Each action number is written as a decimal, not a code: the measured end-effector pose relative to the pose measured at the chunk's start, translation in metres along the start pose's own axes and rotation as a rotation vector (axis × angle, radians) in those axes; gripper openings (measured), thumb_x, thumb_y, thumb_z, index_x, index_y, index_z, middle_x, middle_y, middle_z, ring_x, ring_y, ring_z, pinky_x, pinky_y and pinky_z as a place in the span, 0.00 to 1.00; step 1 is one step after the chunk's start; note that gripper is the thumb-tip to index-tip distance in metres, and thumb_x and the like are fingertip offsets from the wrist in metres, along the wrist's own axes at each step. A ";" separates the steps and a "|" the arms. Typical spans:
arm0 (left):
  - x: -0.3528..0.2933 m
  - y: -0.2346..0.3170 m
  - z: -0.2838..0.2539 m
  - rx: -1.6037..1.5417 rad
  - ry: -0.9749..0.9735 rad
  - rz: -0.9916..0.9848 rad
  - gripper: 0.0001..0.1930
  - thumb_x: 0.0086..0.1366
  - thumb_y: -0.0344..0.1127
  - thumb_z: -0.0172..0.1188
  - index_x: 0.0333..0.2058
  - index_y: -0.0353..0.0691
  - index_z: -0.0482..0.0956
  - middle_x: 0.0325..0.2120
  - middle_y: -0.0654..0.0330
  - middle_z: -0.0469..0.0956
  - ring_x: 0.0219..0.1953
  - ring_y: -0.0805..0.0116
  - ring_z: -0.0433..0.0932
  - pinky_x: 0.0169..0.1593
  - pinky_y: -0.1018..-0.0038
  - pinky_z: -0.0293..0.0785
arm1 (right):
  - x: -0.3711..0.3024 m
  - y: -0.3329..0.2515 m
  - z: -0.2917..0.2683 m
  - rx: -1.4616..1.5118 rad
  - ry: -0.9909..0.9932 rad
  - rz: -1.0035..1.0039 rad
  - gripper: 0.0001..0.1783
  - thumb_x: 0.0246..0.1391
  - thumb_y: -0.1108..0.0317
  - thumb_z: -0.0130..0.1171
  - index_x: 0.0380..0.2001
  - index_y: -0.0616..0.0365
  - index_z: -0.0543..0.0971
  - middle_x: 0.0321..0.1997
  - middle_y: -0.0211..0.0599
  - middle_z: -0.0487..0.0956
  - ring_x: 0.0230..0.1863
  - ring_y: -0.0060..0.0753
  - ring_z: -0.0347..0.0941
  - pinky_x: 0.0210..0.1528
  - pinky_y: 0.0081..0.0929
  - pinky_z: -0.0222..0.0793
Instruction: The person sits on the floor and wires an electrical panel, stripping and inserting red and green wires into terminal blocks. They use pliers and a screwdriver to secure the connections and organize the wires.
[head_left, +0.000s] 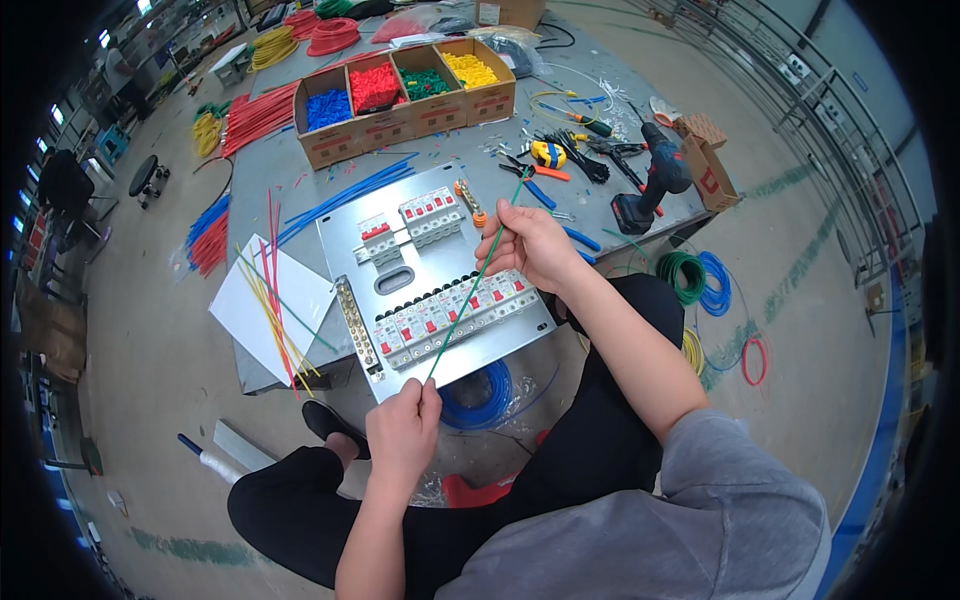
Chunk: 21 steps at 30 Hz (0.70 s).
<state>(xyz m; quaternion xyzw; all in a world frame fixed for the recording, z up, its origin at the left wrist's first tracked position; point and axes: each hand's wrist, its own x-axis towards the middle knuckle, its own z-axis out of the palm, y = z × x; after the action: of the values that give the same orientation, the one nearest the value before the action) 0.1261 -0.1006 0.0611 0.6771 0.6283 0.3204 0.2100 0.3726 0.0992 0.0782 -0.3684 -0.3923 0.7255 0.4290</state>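
A thin green wire (466, 303) runs slantwise between my hands over a metal mounting plate (432, 264). My left hand (403, 428) pinches its lower end near the plate's front edge. Higher up, my right hand (535, 243) has its fingers closed around the wire, and the far end sticks out beyond them. Beneath the wire is a long row of circuit breakers (430, 328) with red switches. Farther back sit a smaller breaker group (432, 215) and a two-piece breaker (377, 238). A brass terminal bar (357, 325) lines the plate's left side; a shorter one (470, 204) has orange ends.
Behind the plate stands a divided cardboard box (400, 127) of blue, red, green and yellow small parts. Cut wires lie on white paper (262, 300) at left. A cordless drill (655, 180), tape measure (548, 154) and pliers (537, 190) lie right. Wire coils (682, 277) rest below.
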 end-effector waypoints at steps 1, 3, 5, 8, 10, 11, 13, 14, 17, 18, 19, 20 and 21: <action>0.000 0.000 0.000 0.009 0.002 0.009 0.18 0.72 0.38 0.59 0.22 0.37 0.71 0.14 0.48 0.73 0.20 0.43 0.76 0.24 0.54 0.68 | 0.001 0.001 -0.002 -0.001 -0.004 -0.009 0.22 0.76 0.52 0.45 0.40 0.63 0.75 0.33 0.48 0.85 0.33 0.42 0.87 0.34 0.32 0.86; 0.000 0.000 0.001 0.015 0.000 0.005 0.18 0.72 0.38 0.59 0.22 0.38 0.71 0.14 0.49 0.73 0.19 0.43 0.76 0.24 0.54 0.69 | 0.001 0.005 -0.001 -0.006 -0.015 -0.013 0.19 0.75 0.55 0.49 0.43 0.63 0.75 0.33 0.48 0.85 0.34 0.41 0.87 0.34 0.33 0.86; 0.000 0.000 0.002 0.023 -0.001 0.004 0.18 0.72 0.39 0.59 0.22 0.38 0.71 0.14 0.49 0.73 0.19 0.43 0.76 0.24 0.54 0.69 | -0.001 0.012 0.007 -0.041 -0.051 -0.007 0.15 0.74 0.58 0.52 0.46 0.62 0.74 0.34 0.48 0.84 0.35 0.41 0.87 0.35 0.33 0.86; 0.000 -0.001 0.002 0.037 0.004 0.003 0.18 0.72 0.39 0.59 0.22 0.38 0.70 0.14 0.49 0.73 0.19 0.43 0.76 0.24 0.54 0.69 | -0.007 0.023 0.021 -0.050 -0.129 0.039 0.15 0.69 0.66 0.59 0.53 0.59 0.72 0.37 0.46 0.84 0.38 0.40 0.86 0.37 0.33 0.87; 0.000 -0.003 0.002 0.049 0.012 0.000 0.19 0.72 0.39 0.59 0.22 0.38 0.70 0.14 0.49 0.73 0.19 0.43 0.76 0.24 0.54 0.69 | -0.005 0.025 0.022 -0.069 -0.117 0.018 0.14 0.70 0.66 0.58 0.53 0.58 0.72 0.37 0.46 0.84 0.38 0.40 0.87 0.38 0.33 0.87; 0.000 -0.003 0.002 0.043 0.000 -0.013 0.18 0.73 0.39 0.58 0.23 0.37 0.70 0.14 0.48 0.73 0.20 0.43 0.76 0.24 0.54 0.69 | -0.005 0.024 0.023 -0.079 -0.109 0.008 0.13 0.70 0.66 0.58 0.53 0.58 0.72 0.38 0.46 0.84 0.38 0.41 0.87 0.38 0.33 0.87; 0.001 -0.002 0.001 0.033 -0.024 -0.040 0.18 0.74 0.39 0.57 0.23 0.36 0.71 0.15 0.47 0.74 0.20 0.43 0.77 0.24 0.55 0.69 | -0.006 0.025 0.024 -0.018 -0.111 0.005 0.13 0.70 0.65 0.58 0.52 0.58 0.72 0.38 0.46 0.84 0.38 0.42 0.87 0.38 0.33 0.87; 0.002 -0.001 -0.001 -0.054 -0.033 -0.074 0.19 0.74 0.39 0.56 0.24 0.35 0.72 0.15 0.47 0.73 0.20 0.43 0.76 0.25 0.56 0.69 | -0.006 0.024 0.025 0.013 -0.114 0.003 0.13 0.70 0.65 0.58 0.52 0.57 0.72 0.38 0.46 0.84 0.38 0.42 0.87 0.38 0.32 0.87; 0.002 -0.001 -0.004 -0.252 -0.049 -0.145 0.20 0.76 0.39 0.53 0.26 0.32 0.72 0.15 0.47 0.72 0.18 0.47 0.74 0.24 0.60 0.67 | -0.006 0.023 0.027 0.102 -0.132 0.005 0.12 0.70 0.64 0.58 0.51 0.57 0.72 0.39 0.46 0.84 0.39 0.43 0.87 0.38 0.32 0.87; 0.001 -0.002 -0.003 -0.277 -0.048 -0.150 0.20 0.77 0.39 0.53 0.26 0.32 0.72 0.15 0.47 0.72 0.17 0.49 0.73 0.24 0.61 0.66 | -0.005 0.024 0.028 0.110 -0.135 -0.004 0.12 0.71 0.64 0.57 0.50 0.57 0.72 0.39 0.46 0.84 0.39 0.43 0.87 0.38 0.32 0.87; 0.001 -0.003 -0.003 -0.301 -0.047 -0.154 0.20 0.77 0.40 0.52 0.26 0.31 0.72 0.14 0.48 0.71 0.16 0.52 0.71 0.24 0.62 0.65 | -0.005 0.026 0.028 0.118 -0.137 -0.014 0.12 0.71 0.63 0.57 0.50 0.57 0.72 0.39 0.46 0.85 0.40 0.43 0.87 0.38 0.32 0.87; 0.001 -0.003 -0.004 -0.323 -0.049 -0.162 0.21 0.77 0.40 0.52 0.26 0.31 0.72 0.14 0.50 0.71 0.15 0.56 0.70 0.24 0.63 0.65 | -0.003 0.026 0.028 0.125 -0.139 -0.023 0.12 0.71 0.63 0.57 0.50 0.56 0.72 0.39 0.46 0.85 0.40 0.44 0.87 0.38 0.32 0.87; 0.001 -0.002 -0.004 -0.345 -0.050 -0.169 0.21 0.78 0.40 0.52 0.26 0.31 0.72 0.13 0.52 0.70 0.15 0.60 0.69 0.24 0.64 0.64 | -0.003 0.027 0.028 0.135 -0.144 -0.022 0.12 0.71 0.63 0.58 0.50 0.57 0.72 0.40 0.46 0.84 0.40 0.44 0.87 0.39 0.33 0.87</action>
<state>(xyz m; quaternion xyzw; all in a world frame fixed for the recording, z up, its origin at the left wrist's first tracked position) 0.1218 -0.0997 0.0628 0.5837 0.6131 0.3877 0.3648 0.3408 0.0806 0.0664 -0.2814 -0.3764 0.7702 0.4312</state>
